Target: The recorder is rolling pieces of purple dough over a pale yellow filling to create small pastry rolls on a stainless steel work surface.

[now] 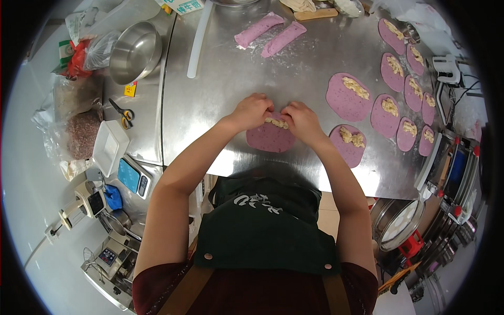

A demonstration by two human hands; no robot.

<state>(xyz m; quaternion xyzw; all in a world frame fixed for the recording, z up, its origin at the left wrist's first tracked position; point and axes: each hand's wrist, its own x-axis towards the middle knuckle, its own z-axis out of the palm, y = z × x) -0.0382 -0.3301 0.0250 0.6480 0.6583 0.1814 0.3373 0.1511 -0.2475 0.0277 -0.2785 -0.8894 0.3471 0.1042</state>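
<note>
A flat purple dough oval (270, 139) lies on the steel table in front of me, with a strip of pale, lumpy filling (276, 123) near its far edge. My left hand (253, 112) pinches that far edge at its left end. At the right end my right hand (303, 122) grips the same edge, its fingers curled in over the filling. Right of my hands lie several more purple dough pieces (347, 107), each topped with filling. Two rolled purple dough logs (259, 30) rest farther back on floury steel.
A white rod (198, 44) lies at the back left. Farther left are a steel bowl (136, 52), scissors (123, 114), a white plastic tray (111, 147) and a digital scale (134, 176). A wooden-handled tool (316, 14) lies at the far edge.
</note>
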